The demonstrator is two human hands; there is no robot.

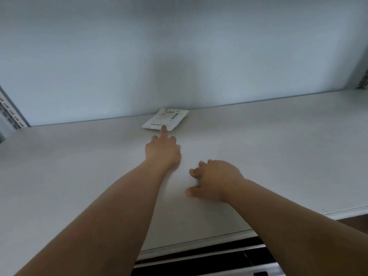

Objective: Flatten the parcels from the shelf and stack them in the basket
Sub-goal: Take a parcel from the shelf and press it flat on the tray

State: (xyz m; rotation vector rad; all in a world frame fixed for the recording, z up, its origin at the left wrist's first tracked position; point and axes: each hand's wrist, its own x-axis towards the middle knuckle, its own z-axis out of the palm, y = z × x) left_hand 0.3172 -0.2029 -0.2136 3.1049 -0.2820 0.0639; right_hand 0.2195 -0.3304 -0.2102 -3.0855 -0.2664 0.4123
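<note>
White shelf [258, 140], pale back wall, one parcel [165, 119] at the rear.
Parcel: small flat white mailer with a printed label, lying against the wall. Left hand [163, 153] just in front of it, index fingertip touching its near edge, other fingers curled. Right hand [214, 180] nearer than the parcel, resting loosely curled on the shelf, holding nothing.

One head-worn wide-angle view, looking forward and down into a shelf bay.

The camera is sitting above and behind both forearms, facing the back wall [179, 46] of the bay, with the shelf [278, 146] spreading beneath the fingers [163, 129] and running on past them to the wall. It is standing close: the arms are filling the lower frame, and the shelf's front edge is passing below the wrists. No second view is sharing the scene.
</note>
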